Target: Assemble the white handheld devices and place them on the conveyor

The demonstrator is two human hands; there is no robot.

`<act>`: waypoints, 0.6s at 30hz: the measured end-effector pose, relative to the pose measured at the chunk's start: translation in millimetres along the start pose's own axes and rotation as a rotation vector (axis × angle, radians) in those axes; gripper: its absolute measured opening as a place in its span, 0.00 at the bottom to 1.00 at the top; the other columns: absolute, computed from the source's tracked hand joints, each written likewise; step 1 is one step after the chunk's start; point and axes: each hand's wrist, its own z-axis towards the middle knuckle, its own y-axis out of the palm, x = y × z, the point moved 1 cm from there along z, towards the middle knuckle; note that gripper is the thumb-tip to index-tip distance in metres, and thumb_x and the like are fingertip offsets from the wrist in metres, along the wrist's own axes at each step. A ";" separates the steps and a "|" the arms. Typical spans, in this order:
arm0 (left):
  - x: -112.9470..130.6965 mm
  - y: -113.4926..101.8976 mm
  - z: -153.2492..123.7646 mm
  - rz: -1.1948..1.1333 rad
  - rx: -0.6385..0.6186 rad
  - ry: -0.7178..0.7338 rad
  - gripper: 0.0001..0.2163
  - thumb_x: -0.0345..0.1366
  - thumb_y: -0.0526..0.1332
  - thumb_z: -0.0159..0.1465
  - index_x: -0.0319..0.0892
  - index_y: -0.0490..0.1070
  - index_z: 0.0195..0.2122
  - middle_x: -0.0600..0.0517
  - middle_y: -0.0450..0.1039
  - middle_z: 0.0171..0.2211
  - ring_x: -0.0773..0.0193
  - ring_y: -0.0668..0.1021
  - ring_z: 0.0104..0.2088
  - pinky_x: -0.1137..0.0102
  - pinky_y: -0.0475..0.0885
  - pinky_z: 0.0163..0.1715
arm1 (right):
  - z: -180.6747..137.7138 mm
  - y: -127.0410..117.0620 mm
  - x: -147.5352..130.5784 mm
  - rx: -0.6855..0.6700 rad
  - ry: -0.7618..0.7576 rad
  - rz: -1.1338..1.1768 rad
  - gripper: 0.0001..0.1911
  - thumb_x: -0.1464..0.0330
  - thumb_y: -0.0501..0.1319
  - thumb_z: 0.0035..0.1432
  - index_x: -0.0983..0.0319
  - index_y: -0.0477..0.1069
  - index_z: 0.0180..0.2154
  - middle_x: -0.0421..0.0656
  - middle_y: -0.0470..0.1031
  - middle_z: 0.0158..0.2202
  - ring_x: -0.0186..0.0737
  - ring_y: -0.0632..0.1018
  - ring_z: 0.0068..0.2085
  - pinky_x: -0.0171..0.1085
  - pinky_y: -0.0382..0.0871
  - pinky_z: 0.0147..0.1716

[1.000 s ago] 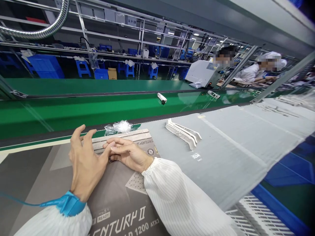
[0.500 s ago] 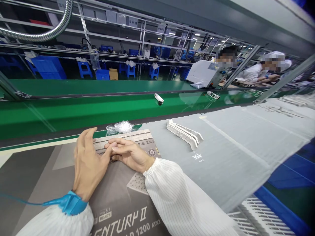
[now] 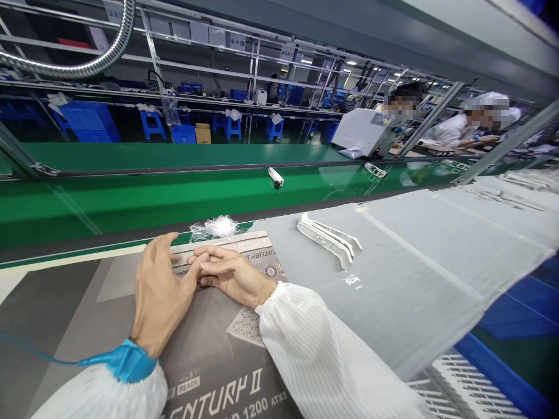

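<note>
cardboard strip (image 3: 236, 240) lies just beyond the half-open left hand (image 3: 159, 297); right hand (image 3: 231, 276) rests loosely below it, grip unclear.

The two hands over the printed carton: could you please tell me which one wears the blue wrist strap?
The left hand wears the blue wrist strap at its cuff; the right hand shows only a white striped sleeve, with no strap.

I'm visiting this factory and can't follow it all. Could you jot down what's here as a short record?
Left hand: fingers raised at the edge of a printed cardboard box; blue wrist strap at the wrist.
Right hand: lying on the box, fingertips against the left hand.
Things: clear plastic wrap behind the box; stacked white plastic parts on a grey mat.
Rest: green conveyor belt; a co-worker beyond it.
</note>
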 end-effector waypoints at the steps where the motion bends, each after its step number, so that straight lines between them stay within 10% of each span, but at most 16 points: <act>1: -0.9 1.0 -0.3 -0.011 -0.017 -0.012 0.27 0.45 0.59 0.60 0.38 0.64 0.58 0.39 0.70 0.56 0.51 0.80 0.43 0.54 0.73 0.48 | 0.2 0.0 0.1 0.002 0.001 0.003 0.16 0.69 0.75 0.45 0.62 0.77 0.38 0.41 0.77 0.42 0.34 0.76 0.39 0.36 0.66 0.43; 10: -4.9 6.3 -1.3 -0.086 0.055 0.005 0.22 0.48 0.59 0.64 0.37 0.67 0.53 0.41 0.73 0.50 0.54 0.79 0.39 0.57 0.73 0.47 | -6.1 1.9 -17.9 0.151 -0.113 -0.374 0.20 0.67 0.72 0.49 0.58 0.74 0.45 0.43 0.77 0.48 0.38 0.77 0.44 0.40 0.69 0.46; 18: -11.3 10.3 -2.4 -0.122 0.114 -0.007 0.14 0.35 0.59 0.65 0.40 0.67 0.51 0.43 0.71 0.51 0.56 0.78 0.40 0.53 0.72 0.50 | 55.8 -90.2 -156.7 0.696 -0.174 -1.598 0.18 0.68 0.62 0.61 0.59 0.72 0.53 0.46 0.75 0.54 0.41 0.78 0.48 0.40 0.70 0.50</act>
